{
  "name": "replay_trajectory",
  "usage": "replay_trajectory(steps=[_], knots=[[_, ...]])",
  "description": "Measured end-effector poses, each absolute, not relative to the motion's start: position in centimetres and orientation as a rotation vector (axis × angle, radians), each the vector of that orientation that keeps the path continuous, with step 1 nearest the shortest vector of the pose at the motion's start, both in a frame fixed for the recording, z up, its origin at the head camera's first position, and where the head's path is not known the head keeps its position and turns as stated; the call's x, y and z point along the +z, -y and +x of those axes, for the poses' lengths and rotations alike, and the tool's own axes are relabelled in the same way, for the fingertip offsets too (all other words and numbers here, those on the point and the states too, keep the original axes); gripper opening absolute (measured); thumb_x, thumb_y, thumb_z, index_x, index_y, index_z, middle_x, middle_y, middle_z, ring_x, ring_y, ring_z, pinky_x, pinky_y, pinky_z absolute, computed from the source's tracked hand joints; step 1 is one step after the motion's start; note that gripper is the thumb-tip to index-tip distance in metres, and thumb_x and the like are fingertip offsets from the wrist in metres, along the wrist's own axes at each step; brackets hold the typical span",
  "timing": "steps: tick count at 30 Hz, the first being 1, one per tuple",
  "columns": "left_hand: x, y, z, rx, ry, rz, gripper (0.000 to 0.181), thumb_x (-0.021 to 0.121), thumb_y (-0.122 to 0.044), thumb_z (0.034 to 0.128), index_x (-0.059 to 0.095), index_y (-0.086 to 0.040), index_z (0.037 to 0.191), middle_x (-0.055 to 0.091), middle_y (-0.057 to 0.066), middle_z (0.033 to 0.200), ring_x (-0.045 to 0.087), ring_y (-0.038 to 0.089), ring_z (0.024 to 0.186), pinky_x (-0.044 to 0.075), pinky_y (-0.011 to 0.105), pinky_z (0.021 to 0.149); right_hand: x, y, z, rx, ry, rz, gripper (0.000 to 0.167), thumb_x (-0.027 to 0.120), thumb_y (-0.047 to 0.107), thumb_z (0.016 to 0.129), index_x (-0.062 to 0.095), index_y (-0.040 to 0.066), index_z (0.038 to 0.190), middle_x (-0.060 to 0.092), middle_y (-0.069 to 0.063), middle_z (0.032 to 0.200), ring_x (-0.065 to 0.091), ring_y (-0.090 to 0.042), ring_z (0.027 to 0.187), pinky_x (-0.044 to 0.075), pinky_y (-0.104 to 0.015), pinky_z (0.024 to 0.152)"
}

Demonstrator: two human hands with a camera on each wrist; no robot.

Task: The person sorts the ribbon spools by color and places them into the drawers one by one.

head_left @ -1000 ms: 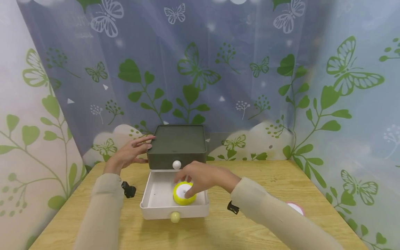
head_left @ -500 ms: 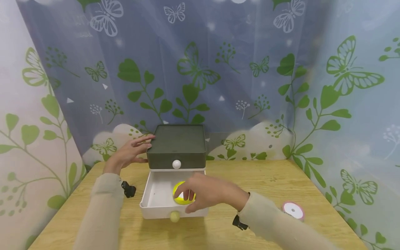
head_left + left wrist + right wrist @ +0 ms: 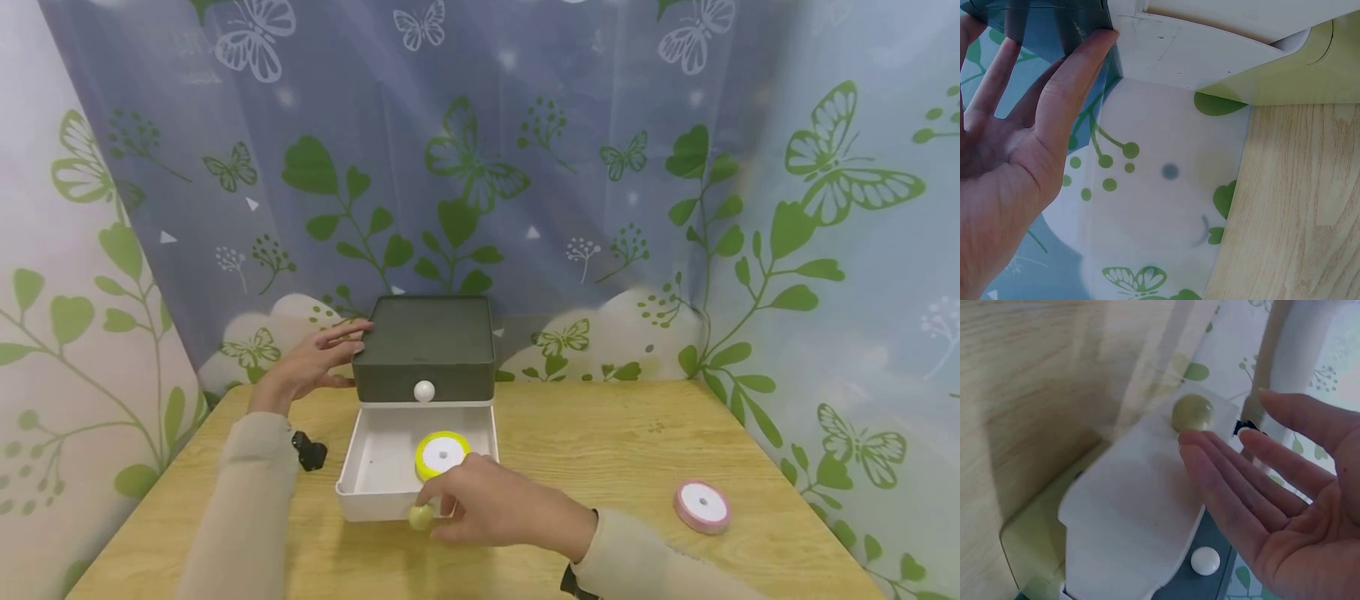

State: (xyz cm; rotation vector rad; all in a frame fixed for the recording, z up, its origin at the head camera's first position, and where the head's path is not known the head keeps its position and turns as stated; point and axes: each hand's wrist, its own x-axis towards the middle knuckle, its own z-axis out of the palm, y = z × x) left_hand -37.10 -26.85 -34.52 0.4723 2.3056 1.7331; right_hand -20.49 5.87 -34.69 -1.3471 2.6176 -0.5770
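A small two-drawer box [image 3: 431,333] with a dark grey-green top stands on the table, its white lower drawer [image 3: 375,467] pulled out. Inside that drawer lies a yellow-rimmed ribbon roll [image 3: 442,454] with a white face. My left hand [image 3: 307,371] rests its fingers against the box's left side; in the left wrist view the thumb and straight fingers touch the dark casing. At the drawer front, my right hand [image 3: 498,504] is beside the yellow-green knob [image 3: 421,517]. The right wrist view shows its fingers [image 3: 1229,475] loosely extended at the knob, the thumb well apart.
A pink-rimmed ribbon roll [image 3: 702,506] lies on the wooden table [image 3: 600,433] to the right. The upper drawer is closed and has a white knob [image 3: 424,391]. A patterned curtain [image 3: 570,167] surrounds the table at the back and sides.
My right hand has moved from over the yellow ribbon roll, down and toward me, to the drawer knob. The roll stays in the drawer. My left hand has not moved.
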Motion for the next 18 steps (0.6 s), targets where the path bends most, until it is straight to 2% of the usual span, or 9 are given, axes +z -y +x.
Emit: replay_trajectory(steps=[6,12,18], knots=[[-34.5,26.9,-37.1,1.728,-2.309,0.471,0.063,0.055,-0.034,0.1082,0.031,-0.020,0.164,0.007,0.017,0.174,0.010,0.052,0.157,0.050,0.062,0.109,-36.2,-5.5,-20.1,-0.580,-2.703,-1.388,0.030,0.083,0.012,0.086,0.078,0.017,0.115,0.079,0.007,0.104,0.069,0.002,0.083,0.049,-0.005,0.071],[-34.3,26.9,-37.0,1.723,-2.308,0.470,0.063,0.055,-0.034,0.1083,0.029,-0.020,0.164,0.007,0.017,0.174,0.011,0.052,0.157,0.051,0.061,0.108,-36.9,-5.2,-20.0,-0.579,-2.735,-1.379,0.036,0.083,0.013,0.087,0.075,0.016,0.122,0.079,0.005,0.108,0.070,0.000,0.090,0.052,-0.009,0.075],[-34.5,26.8,-37.0,1.727,-2.306,0.473,0.062,0.054,-0.033,0.1086,0.030,-0.019,0.164,0.007,0.017,0.174,0.011,0.052,0.157,0.051,0.061,0.108,-37.8,-5.1,-19.9,-0.610,-2.768,-1.359,0.038,0.083,0.012,0.086,0.075,0.016,0.123,0.079,0.003,0.103,0.067,0.001,0.082,0.050,-0.008,0.071]])
